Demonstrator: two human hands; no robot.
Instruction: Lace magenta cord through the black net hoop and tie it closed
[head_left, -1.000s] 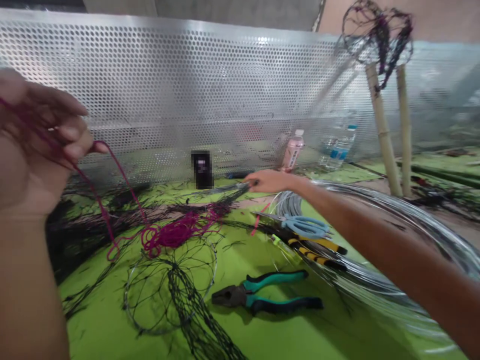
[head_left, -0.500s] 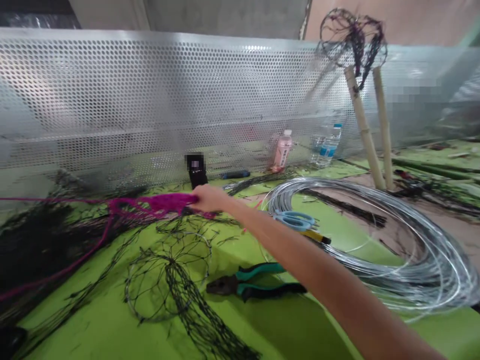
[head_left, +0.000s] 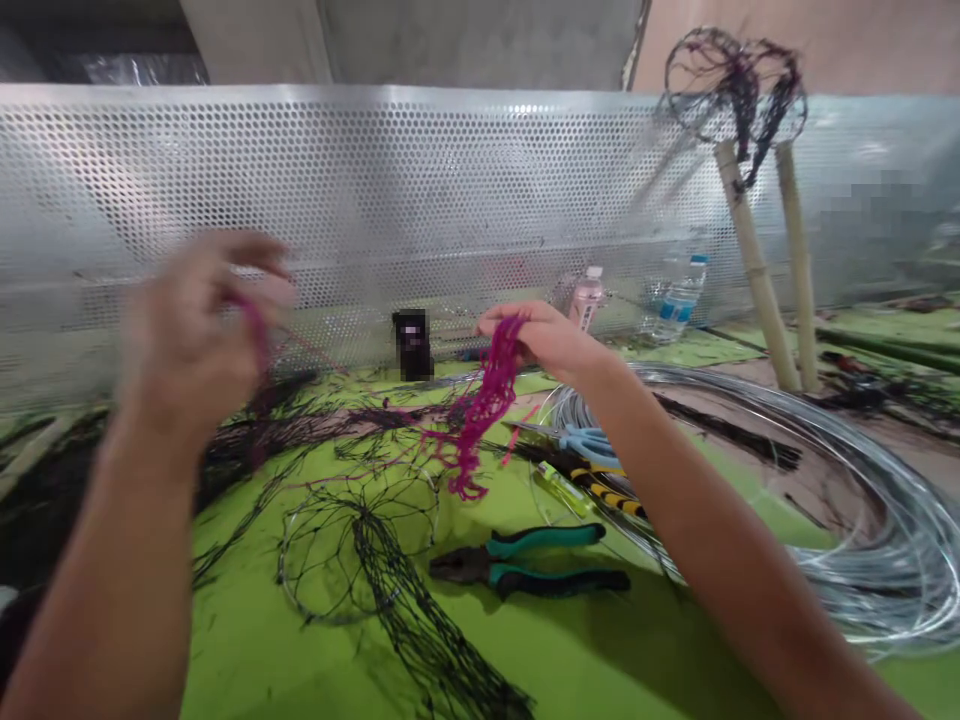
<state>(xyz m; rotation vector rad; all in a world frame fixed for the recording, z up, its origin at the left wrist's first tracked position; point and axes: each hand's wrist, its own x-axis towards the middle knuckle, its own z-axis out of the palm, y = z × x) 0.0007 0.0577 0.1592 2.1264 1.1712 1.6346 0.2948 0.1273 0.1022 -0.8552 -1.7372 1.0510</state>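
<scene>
My right hand (head_left: pixel 544 335) is closed on a bunched hank of magenta string (head_left: pixel 487 400), which hangs in loops over the green tabletop. Smeared by motion, my left hand (head_left: pixel 214 320) is raised at the left with curled fingers around another length of magenta string (head_left: pixel 255 330). Below and between the hands lies a wire hoop (head_left: pixel 283 570) with black knotted netting (head_left: pixel 412 580) gathered at its middle. Teal-and-black pliers (head_left: pixel 532 565) rest to the right of that netting, touched by neither hand.
At right lies a big coil of silver wire (head_left: pixel 885 600), with blue-handled scissors (head_left: pixel 589 440) and a yellow-and-black handle (head_left: pixel 615 495) at its near-left edge. Two bottles (head_left: pixel 679 300) and two hoop-topped bamboo poles (head_left: pixel 757 270) stand by the perforated metal panel (head_left: pixel 337 200). Dark netting (head_left: pixel 45 520) heaps at left.
My left hand has come into view at the left with magenta string. My right hand has moved right and up; the magenta bundle, earlier stretched leftward, now hangs down from it.
</scene>
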